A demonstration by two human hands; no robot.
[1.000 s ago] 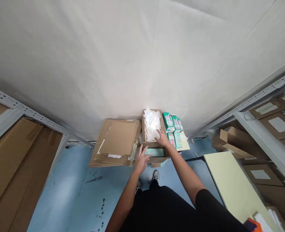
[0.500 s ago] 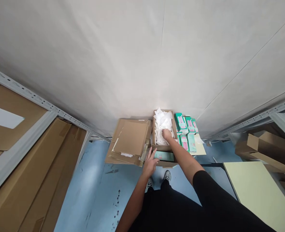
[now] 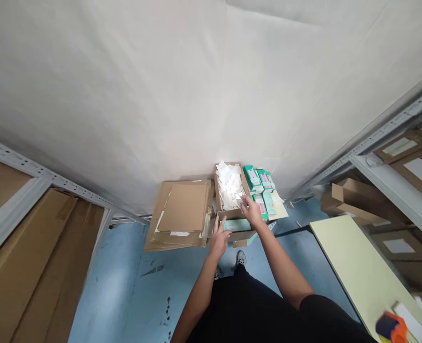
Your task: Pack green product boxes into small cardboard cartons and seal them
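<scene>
My left hand (image 3: 218, 240) rests at the left edge of a small open carton (image 3: 245, 235), fingers apart. A pale green box (image 3: 236, 225) lies inside that carton, beside my fingertips. Over the near right corner of a second carton (image 3: 246, 183), my right hand (image 3: 252, 211) has its fingers pinched at a small white slip of paper (image 3: 240, 196). White paper pieces (image 3: 228, 183) fill this second carton in a loose heap. Just to its right stand several green-and-pink product boxes (image 3: 253, 178).
Flattened cardboard (image 3: 184, 208) is stacked on the left. Large brown cartons (image 3: 50, 252) fill the left shelf. At right are a pale yellow tabletop (image 3: 354, 257) with an orange-and-dark object (image 3: 393, 327) and a shelf of cartons (image 3: 420, 169). A grey-white wall (image 3: 196, 95) rises behind.
My right hand has drawn back from the middle of the paper heap to the carton's near right corner. My left hand stays at the front carton. The view has shifted right.
</scene>
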